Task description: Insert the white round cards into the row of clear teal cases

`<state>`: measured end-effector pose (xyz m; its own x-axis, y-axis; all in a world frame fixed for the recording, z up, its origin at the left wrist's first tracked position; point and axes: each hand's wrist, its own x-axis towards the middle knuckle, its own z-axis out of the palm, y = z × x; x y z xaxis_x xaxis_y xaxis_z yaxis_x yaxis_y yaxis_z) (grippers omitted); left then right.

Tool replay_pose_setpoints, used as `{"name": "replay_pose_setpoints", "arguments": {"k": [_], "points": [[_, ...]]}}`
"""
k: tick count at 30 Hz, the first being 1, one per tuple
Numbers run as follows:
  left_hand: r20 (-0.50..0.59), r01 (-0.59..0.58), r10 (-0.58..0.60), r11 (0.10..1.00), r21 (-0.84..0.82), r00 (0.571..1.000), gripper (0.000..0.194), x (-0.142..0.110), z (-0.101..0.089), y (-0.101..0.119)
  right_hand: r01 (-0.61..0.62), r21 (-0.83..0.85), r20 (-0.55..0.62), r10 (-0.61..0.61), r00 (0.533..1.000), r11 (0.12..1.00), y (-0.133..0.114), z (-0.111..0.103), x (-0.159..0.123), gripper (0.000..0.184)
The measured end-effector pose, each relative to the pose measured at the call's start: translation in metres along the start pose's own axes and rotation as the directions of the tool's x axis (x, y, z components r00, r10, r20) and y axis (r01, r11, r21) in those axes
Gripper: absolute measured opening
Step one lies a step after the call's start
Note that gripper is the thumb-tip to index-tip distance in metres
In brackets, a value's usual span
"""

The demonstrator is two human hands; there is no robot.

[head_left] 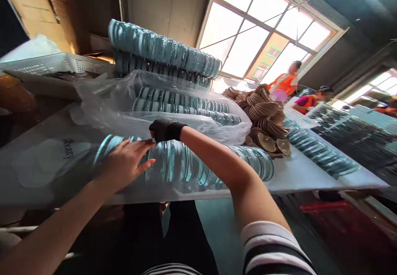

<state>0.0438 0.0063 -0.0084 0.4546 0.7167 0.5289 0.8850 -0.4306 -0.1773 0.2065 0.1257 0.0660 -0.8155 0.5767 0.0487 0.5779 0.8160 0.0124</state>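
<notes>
A long row of clear, bluish glass-like round dishes (186, 163) stands on edge along the front of the white table, nested close together. Over the left part of this row lies my left hand (127, 159), bare, its fingers stretched out and the thumb apart. Just beyond its fingertips is my right hand (164, 129), in a black dotted glove, with fingers curled down at the row's far upper side. What those gloved fingers hold, if anything, is hidden. A clear plastic bag (102, 101) spreads behind both hands, around further rows of dishes (186, 103).
Tall stacked rows of dishes (164, 45) rise at the back. Brown nested cup-shaped pieces (263, 109) are heaped at the right, beside another row of dishes (322, 151). A white basket (62, 64) stands at back left. Two people in orange (283, 82) are farther off.
</notes>
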Motion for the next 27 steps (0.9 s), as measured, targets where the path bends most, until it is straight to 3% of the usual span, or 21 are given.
{"name": "replay_pose_setpoints", "arguments": {"k": [4, 7, 10, 13, 16, 18, 20, 22, 23, 24, 25, 27], "points": [[0.030, 0.039, -0.039, 0.999, -0.004, 0.999, 0.042, 0.003, 0.002, 0.000, 0.048, 0.130, -0.204, -0.021, 0.979, 0.990, -0.010, 0.008, -0.043, 0.023], [0.068, 0.068, -0.068, 0.998, 0.003, 0.995, 0.044, 0.005, -0.006, 0.007, 0.034, 0.191, -0.321, 0.030, 0.947, 0.981, -0.034, 0.037, -0.078, 0.021], [0.107, 0.083, -0.082, 0.997, -0.008, 0.991, 0.046, 0.008, -0.011, 0.012, -0.067, 0.161, -0.282, 0.111, 0.953, 0.985, -0.066, 0.091, -0.099, 0.027], [0.133, 0.101, -0.097, 0.995, -0.020, 0.986, 0.045, 0.010, -0.014, 0.010, -0.057, 0.131, -0.220, 0.085, 0.972, 0.990, -0.091, 0.149, -0.108, 0.034], [0.140, 0.118, -0.115, 0.993, -0.017, 0.983, 0.045, 0.009, -0.018, 0.011, -0.035, 0.110, -0.220, 0.058, 0.974, 0.993, -0.096, 0.172, -0.118, 0.037], [0.127, 0.112, -0.111, 0.994, -0.001, 0.986, 0.045, 0.010, -0.021, 0.017, -0.022, 0.128, -0.331, 0.063, 0.941, 0.992, -0.082, 0.155, -0.127, 0.038], [0.101, 0.066, -0.066, 0.998, 0.008, 0.993, 0.049, 0.013, -0.019, 0.028, -0.080, 0.171, -0.496, 0.155, 0.854, 0.982, -0.056, 0.119, -0.134, 0.038], [0.078, 0.005, -0.006, 1.000, 0.003, 0.997, 0.053, 0.018, -0.014, 0.040, -0.265, 0.210, -0.539, 0.338, 0.771, 0.941, -0.023, 0.077, -0.131, 0.036], [0.076, -0.017, 0.017, 1.000, 0.001, 0.997, 0.054, 0.021, -0.010, 0.045, -0.341, 0.186, -0.477, 0.388, 0.788, 0.922, -0.006, 0.059, -0.123, 0.035], [0.078, -0.031, 0.031, 1.000, 0.002, 0.996, 0.055, 0.024, -0.005, 0.050, -0.377, 0.152, -0.368, 0.406, 0.836, 0.914, 0.010, 0.044, -0.112, 0.036], [0.084, -0.040, 0.040, 0.999, 0.006, 0.996, 0.055, 0.026, -0.001, 0.053, -0.372, 0.117, -0.231, 0.390, 0.891, 0.921, 0.024, 0.032, -0.098, 0.037], [0.095, -0.054, 0.052, 0.998, 0.015, 0.994, 0.057, 0.028, 0.006, 0.055, -0.292, 0.075, -0.008, 0.293, 0.956, 0.953, 0.046, 0.020, -0.065, 0.041]]}}
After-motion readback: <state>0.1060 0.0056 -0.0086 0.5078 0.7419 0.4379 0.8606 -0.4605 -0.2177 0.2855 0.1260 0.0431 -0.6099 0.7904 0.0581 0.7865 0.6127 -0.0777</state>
